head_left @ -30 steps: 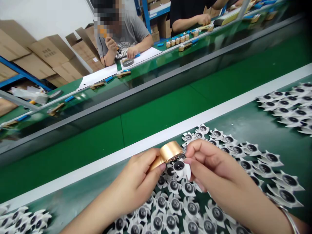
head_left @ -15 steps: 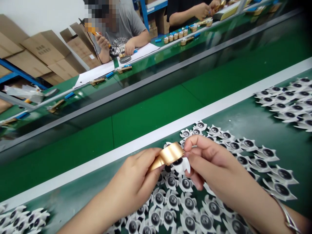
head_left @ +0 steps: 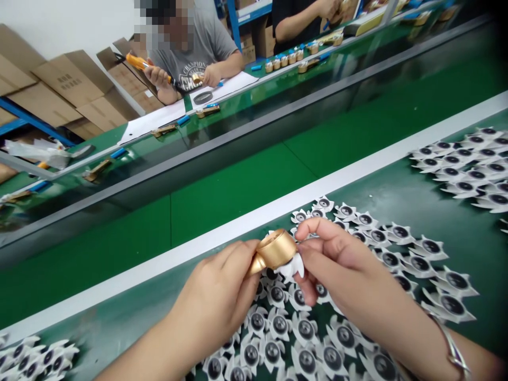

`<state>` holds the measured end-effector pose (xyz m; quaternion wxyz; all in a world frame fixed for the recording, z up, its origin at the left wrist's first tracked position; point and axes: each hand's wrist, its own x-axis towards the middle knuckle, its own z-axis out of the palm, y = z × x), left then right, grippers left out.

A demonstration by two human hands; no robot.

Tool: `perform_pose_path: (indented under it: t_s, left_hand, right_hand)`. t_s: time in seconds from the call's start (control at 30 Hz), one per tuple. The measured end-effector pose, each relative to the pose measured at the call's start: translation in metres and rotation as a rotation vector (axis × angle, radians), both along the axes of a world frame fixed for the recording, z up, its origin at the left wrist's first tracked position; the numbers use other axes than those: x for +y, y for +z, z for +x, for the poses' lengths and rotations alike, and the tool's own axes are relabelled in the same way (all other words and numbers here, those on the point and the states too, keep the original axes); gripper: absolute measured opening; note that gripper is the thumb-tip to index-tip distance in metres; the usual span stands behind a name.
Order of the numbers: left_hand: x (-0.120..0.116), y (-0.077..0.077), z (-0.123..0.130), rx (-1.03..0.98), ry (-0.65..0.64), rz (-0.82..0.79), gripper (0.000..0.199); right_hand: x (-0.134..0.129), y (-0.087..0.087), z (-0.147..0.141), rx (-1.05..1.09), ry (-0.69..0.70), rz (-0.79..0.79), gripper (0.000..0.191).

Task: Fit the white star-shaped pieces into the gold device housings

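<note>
The left hand point(head_left: 222, 280) is closed around the narrow end of a gold piece point(head_left: 280, 248). The wide, round end pokes out past the fingers, toward the other hand. The right hand point(head_left: 337, 264) pinches a small white fan point(head_left: 291, 267) by its edge, with the thumb and a finger. The fan sits just under the round end, in between the two hands. I cannot tell if it is touching the gold piece or partly inside it, because the round end hides its top.

The step looks like putting the fan and the round end together. I think the next move calls for a still left hand, while the right hand keeps the fan flat and lines up its middle. The blades look thin, so a soft push seems best.

Lots more fans point(head_left: 305, 329) lie on the green surface point(head_left: 130, 317), under and around the right hand.
</note>
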<state>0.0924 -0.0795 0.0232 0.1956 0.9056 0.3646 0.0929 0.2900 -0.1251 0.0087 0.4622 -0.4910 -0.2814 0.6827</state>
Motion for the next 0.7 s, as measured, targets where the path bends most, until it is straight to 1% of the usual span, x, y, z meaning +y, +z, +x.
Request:
perform_pose_path:
  t_s: [0.17,0.3,0.4,0.53,0.7]
  left_hand:
    - [-0.0005,-0.0031,0.0007,0.006,-0.006,0.15,0.025]
    - [-0.0003,-0.0044,-0.0007,0.077,-0.004,0.246,0.03]
    - [0.0011,-0.0051,-0.0031,0.12,-0.038,0.312,0.032]
    - [0.0031,-0.0072,-0.0038,0.134,-0.07,0.309,0.031]
    - [0.0034,-0.0103,-0.0037,0.101,-0.103,0.289,0.033]
  right_hand:
    - [-0.003,-0.001,0.0021,0.028,-0.005,0.007,0.017]
    - [-0.0043,-0.0036,0.0021,0.045,0.004,0.01,0.02]
    - [-0.0044,-0.0045,0.0001,0.03,-0.019,0.031,0.026]
    - [-0.0051,-0.0055,-0.0006,0.011,-0.045,0.076,0.03]
    - [-0.0041,-0.0075,0.0008,0.187,-0.036,0.074,0.027]
